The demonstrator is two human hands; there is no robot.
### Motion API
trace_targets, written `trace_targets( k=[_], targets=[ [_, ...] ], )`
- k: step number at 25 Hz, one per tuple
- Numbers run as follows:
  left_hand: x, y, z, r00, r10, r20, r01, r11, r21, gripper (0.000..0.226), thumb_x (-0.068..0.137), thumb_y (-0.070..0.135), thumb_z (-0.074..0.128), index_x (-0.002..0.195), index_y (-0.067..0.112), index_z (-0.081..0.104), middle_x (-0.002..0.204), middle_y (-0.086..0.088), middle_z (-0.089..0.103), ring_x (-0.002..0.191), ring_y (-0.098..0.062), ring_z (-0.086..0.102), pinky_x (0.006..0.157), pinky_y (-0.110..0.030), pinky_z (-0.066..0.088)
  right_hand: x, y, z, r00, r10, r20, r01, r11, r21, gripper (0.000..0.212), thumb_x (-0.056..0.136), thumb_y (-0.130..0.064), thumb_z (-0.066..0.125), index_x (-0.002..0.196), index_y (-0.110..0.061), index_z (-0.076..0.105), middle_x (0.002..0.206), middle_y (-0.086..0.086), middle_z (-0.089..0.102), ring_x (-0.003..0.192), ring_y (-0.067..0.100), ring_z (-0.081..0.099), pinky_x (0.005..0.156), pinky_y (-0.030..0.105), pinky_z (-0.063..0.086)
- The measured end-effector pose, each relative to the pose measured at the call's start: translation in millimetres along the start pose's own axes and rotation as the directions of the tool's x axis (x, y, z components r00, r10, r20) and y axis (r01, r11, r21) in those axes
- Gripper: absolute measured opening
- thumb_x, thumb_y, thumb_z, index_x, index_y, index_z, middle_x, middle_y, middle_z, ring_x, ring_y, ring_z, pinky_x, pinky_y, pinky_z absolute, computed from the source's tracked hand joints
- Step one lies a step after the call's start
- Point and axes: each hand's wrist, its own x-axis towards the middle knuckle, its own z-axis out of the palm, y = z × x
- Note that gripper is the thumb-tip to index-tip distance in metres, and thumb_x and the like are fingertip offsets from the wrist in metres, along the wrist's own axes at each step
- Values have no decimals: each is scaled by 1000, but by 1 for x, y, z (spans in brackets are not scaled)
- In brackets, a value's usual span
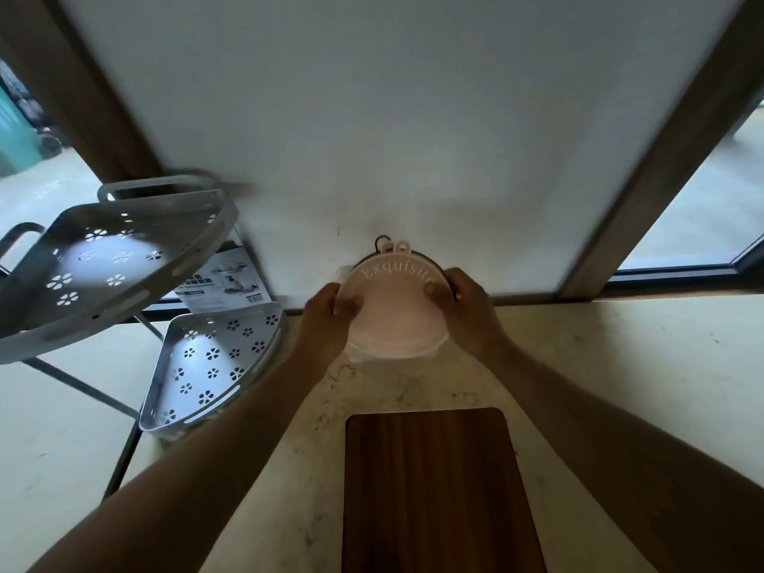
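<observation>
A round pale pink lid (395, 312) with the raised word "Exquisite" sits on a container at the back of the marble counter, against the white wall. My left hand (330, 316) grips its left edge, thumb on top. My right hand (463, 299) grips its right edge, thumb on top. A dark rim (430, 258) and a small black loop show behind the lid. The container's clear base peeks out below the lid.
A dark wooden cutting board (430, 490) lies on the counter (599, 366) in front of me. A grey two-tier corner rack with flower cut-outs (206, 366) stands at the left, a printed box (227, 279) behind it. Windows flank the wall.
</observation>
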Motion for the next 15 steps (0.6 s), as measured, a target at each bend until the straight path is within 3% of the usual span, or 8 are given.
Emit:
trace_targets(
  k=[4,8,12,15],
  targets=[
    [46,14,0,996,75,-55,-74,997,27,10,90,21,63,94,12,65,87,-7,69,82,-28,65,69,-39,54,41,-5,0,993,-7,-114,7,1000,-3,7,94,-26,60,90,-19,60,76,-10,60,68,1,56,50,4,37],
    [76,-4,7,996,37,-80,-33,998,56,15,89,21,63,96,8,66,90,-13,70,87,-34,66,79,-48,56,69,12,13,994,-43,-102,36,997,-72,10,92,-25,61,90,-16,66,77,-2,64,65,6,55,51,8,38],
    [93,-15,9,986,124,-110,-124,992,13,11,87,23,59,94,16,64,82,4,64,79,-22,61,68,-35,52,91,21,22,996,-37,-79,34,999,-37,8,92,-27,60,95,-22,66,84,-6,65,72,3,57,56,13,39],
    [101,-29,15,988,97,-124,-92,995,50,10,91,18,58,95,10,64,83,-3,64,78,-24,60,67,-37,49,97,33,33,994,-77,-74,72,995,-63,4,93,-23,61,94,-22,64,80,-8,62,70,-1,55,54,6,37]
  ],
)
